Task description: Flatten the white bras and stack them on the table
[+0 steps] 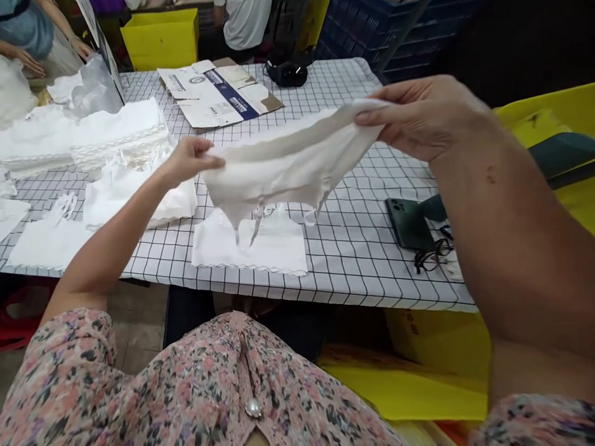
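Observation:
A white camisole top (290, 164) hangs stretched between my two hands above the table, its thin straps dangling downward. My left hand (192, 160) pinches one end of its edge between thumb and fingers. At the opposite end, my right hand (416, 116) is closed on the other corner, held a little higher. Directly below lies another white camisole (249, 248), flat on the checked cloth with its scalloped hem toward me. The hanging straps partly cover it.
Stacks of folded white garments (119, 135) stand at the left. A flattened cardboard box (220, 91) lies at the back, near a black object (287, 73). A phone (408, 223) and glasses (434, 255) lie at the right. Yellow bins (161, 39) and two other people are around the checked table (348, 260).

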The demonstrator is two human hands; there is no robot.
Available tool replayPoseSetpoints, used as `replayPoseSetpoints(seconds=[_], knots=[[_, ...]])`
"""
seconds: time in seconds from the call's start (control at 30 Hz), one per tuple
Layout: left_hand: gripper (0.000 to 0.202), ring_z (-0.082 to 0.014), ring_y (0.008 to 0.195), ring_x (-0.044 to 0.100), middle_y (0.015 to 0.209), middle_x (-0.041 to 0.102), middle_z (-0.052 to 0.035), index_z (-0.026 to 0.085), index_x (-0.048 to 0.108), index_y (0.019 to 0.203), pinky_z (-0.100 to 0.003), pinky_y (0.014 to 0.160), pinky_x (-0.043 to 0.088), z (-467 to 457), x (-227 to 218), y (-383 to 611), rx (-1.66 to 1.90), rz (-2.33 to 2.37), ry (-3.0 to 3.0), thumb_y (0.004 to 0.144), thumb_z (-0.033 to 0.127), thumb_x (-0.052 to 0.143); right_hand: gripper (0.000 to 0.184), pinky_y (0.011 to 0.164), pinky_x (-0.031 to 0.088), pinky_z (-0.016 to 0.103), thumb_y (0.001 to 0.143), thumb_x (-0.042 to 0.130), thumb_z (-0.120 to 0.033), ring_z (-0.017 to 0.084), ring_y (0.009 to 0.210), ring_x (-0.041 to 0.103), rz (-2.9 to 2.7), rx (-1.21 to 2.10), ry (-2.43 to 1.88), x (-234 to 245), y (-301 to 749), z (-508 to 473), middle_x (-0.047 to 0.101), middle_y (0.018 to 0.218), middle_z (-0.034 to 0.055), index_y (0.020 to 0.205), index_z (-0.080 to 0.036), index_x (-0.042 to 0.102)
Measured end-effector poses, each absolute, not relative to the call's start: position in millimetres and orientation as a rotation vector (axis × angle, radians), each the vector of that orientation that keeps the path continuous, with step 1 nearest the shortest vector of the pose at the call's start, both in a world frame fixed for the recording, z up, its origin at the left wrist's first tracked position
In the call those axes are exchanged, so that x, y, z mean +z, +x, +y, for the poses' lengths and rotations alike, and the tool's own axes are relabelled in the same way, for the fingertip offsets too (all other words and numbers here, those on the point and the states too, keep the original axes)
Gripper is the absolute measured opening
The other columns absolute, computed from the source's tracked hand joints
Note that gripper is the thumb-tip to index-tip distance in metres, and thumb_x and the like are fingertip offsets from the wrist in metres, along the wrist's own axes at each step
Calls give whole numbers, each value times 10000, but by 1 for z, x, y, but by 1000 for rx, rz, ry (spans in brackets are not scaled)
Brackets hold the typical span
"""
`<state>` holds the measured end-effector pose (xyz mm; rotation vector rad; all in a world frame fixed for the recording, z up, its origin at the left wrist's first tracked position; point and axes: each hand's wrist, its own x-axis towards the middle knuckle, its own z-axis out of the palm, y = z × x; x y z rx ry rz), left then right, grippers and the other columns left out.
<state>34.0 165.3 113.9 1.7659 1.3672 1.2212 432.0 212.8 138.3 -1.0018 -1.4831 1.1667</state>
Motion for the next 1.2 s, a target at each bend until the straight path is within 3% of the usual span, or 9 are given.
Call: replayPoseSetpoints(seconds=[0.1,0.17,0.3,0.43,0.6,0.83,1.0,1.07,1.2], knots=[[352,-205,1106,776,945,763,-48,99,697,887,-399,986,629,164,136,33,1094,1496,1883,1077,389,635,378,810,630,453,600,1116,-297,157,727,685,-1436,925,-972,132,429,207,737,769,-11,768,-245,783],[488,-225,1219,756,1019,758,-31,78,683,932,-425,1019,605,155,136,30,1082,1591,2022,1155,370,362,366,905,631,487,659,1094,-338,187,800,706,-1482,771,-970,123,428,188,752,830,2,794,-271,761],[91,-222,1019,767,961,748,-44,180,704,909,-380,867,640,122,72,11,1004,1425,2385,999,196,708,189,1083,581,548,885,894,-309,276,1118,736,-1836,664,-1000,70,430,137,796,1056,43,863,-294,707],[140,-194,852,688,934,740,-48,215,724,926,-351,729,588,81,-18,-4,807,1242,2632,973,108,646,95,973,564,585,940,686,-237,326,1035,712,-2224,525,-1103,-12,437,102,798,1005,63,859,-281,659],[225,-220,899,674,997,783,-81,225,763,981,-409,851,577,47,-52,-7,719,1303,2635,1023,121,568,131,914,491,555,971,629,-277,365,1086,678,-2443,367,-1216,-63,449,84,812,1042,76,860,-268,697],[153,-265,1045,678,1074,794,-76,241,762,1032,-485,973,534,23,-37,9,783,1452,2532,990,185,625,143,978,482,647,995,705,-358,396,1117,668,-2408,345,-1197,-69,450,74,798,1052,101,989,-278,824],[297,-263,1074,711,1149,780,-83,230,735,1185,-461,992,556,63,-8,80,867,1300,2413,989,451,761,181,997,546,660,1054,644,-365,359,1086,672,-2243,365,-1063,-33,407,114,773,1036,73,1069,-335,823],[442,-254,982,729,1059,778,-80,211,717,1268,-408,892,580,98,9,110,883,1240,2333,942,487,832,188,1010,565,657,1070,637,-402,358,1107,672,-2168,330,-990,-3,380,139,764,1041,80,1048,-336,811],[341,-175,730,725,744,670,28,232,675,1388,-321,742,598,164,52,135,1051,1188,2044,1051,285,671,209,1007,602,571,1093,617,-461,309,1145,673,-1931,215,-866,55,339,164,740,1184,89,1141,-319,762]])
